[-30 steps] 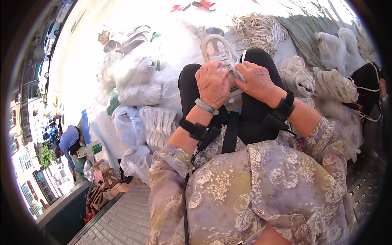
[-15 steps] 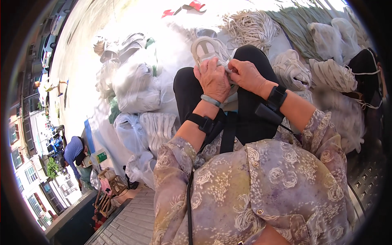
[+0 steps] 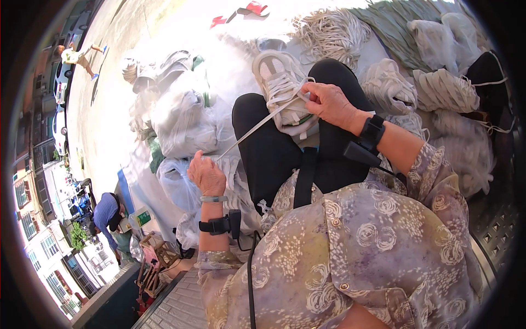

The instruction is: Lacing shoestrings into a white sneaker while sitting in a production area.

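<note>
Head | 1 shoe [image 3: 280,86] | left fingers [image 3: 198,160], right fingers [image 3: 314,90]: 1 lace [image 3: 255,129]

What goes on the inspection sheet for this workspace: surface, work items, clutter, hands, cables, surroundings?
Surface: pale ground sheet, glaring in sun.
Work items: off-white sneaker, toe outward, between black-trousered knees; white shoelace stretched taut.
Clutter: filled plastic bags at left; heap of pale lace-like cords beyond the sneaker.
Hands: left hand holds the shoelace away from the sneaker; right hand pinches it near the sneaker.
Cables: black cord down floral shirt.
Surroundings: stooping person, walking person, parked cars at left.
</note>
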`<state>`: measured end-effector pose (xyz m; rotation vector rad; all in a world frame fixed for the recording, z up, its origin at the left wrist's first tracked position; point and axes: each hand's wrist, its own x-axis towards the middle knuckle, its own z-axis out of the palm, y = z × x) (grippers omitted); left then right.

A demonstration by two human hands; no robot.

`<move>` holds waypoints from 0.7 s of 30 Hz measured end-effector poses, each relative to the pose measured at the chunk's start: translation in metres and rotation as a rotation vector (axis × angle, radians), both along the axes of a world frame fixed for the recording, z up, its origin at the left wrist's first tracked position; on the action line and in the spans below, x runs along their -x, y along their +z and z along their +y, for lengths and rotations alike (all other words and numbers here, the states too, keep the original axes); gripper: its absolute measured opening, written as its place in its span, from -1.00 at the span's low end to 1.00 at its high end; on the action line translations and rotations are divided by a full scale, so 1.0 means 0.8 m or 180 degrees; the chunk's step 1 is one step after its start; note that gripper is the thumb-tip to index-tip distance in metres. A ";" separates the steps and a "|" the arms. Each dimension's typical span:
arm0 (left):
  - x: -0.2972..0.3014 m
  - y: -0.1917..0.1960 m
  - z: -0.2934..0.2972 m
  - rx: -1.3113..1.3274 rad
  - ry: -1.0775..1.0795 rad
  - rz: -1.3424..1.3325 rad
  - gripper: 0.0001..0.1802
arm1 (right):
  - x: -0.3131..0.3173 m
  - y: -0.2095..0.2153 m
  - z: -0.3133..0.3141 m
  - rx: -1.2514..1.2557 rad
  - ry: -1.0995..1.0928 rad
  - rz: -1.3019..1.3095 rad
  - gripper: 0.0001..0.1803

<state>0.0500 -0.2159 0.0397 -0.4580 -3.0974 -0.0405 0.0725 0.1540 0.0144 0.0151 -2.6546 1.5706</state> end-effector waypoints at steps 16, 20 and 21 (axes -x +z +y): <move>0.021 -0.003 0.176 -0.0580 -0.0805 0.0066 -0.74 | 0.019 0.009 0.008 0.0748 -0.0893 -0.1306 -0.74; 0.021 -0.017 0.185 -0.0656 -0.0842 -0.0030 -0.78 | 0.028 0.005 0.008 0.1043 -0.0956 -0.1441 -0.76; 0.021 -0.019 0.185 -0.0762 -0.0840 -0.0004 -0.80 | 0.028 0.005 0.008 0.1314 -0.1049 -0.1423 -0.78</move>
